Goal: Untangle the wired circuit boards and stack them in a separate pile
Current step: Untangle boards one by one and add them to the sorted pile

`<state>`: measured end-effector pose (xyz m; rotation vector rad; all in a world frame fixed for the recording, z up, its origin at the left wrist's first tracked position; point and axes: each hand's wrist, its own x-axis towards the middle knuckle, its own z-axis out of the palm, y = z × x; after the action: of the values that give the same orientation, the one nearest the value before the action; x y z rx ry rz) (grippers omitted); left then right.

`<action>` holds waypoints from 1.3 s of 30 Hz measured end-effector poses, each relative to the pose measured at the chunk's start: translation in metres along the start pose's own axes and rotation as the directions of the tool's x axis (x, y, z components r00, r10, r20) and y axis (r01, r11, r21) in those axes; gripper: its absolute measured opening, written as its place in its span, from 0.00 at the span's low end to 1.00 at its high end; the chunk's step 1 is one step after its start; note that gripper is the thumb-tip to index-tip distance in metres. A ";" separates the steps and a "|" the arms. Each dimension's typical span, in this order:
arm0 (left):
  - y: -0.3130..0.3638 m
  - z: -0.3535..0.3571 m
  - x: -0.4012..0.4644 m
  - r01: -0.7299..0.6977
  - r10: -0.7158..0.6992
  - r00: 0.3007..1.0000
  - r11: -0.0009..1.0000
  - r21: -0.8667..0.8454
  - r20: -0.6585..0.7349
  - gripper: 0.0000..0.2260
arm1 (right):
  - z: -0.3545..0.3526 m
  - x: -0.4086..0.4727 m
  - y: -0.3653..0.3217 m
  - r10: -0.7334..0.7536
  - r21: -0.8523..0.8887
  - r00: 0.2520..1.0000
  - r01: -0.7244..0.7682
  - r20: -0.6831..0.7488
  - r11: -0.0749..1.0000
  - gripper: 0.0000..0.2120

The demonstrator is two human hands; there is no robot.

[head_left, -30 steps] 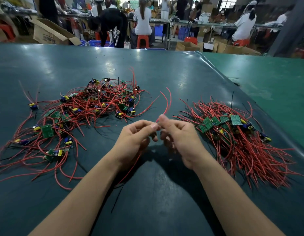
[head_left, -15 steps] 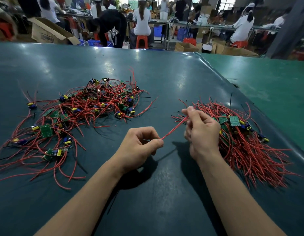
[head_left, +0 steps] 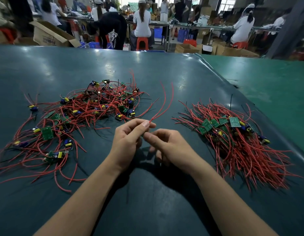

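While the left hand (head_left: 129, 142) pinches a pair of red wires (head_left: 162, 106) between thumb and forefinger, its fingertips (head_left: 145, 123) sit right at the point where the two strands leave the grip. From there the wires run up and away toward the far right, curving a little, with their free ends in the air and touching neither heap. The right hand (head_left: 166, 147) hovers just beside and slightly nearer than the left, fingers curled inward; a small dark-green bit shows between the two hands, probably the board on these wires, but whether the right fingers actually grip it I cannot tell.

Outward to the right, well apart from both hands, lies the sorted pile (head_left: 232, 138), its boards grouped at the far-left end and its wires combed toward the near right. To the left sprawls the tangled heap (head_left: 83, 114), boards and red leads crossing every way over the dark green table (head_left: 147, 201).

Judging from this, the held piece is already free of the tangle, and the right hand is the nearer one to carry it across. Its long axis points toward the far right, so it would need turning to match the combed wires.
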<state>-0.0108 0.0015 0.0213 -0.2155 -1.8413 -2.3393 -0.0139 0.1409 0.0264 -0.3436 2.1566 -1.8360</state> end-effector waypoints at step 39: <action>-0.009 -0.008 0.017 -0.037 0.118 0.858 0.985 0.169 -0.500 0.07 | -0.039 0.006 -0.016 0.140 0.632 0.647 0.636 -0.750 0.444 0.05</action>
<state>-0.0297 -0.0050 0.0140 0.3166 -1.6874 -1.9343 -0.0336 0.1725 0.0473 0.3903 1.0432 -3.4191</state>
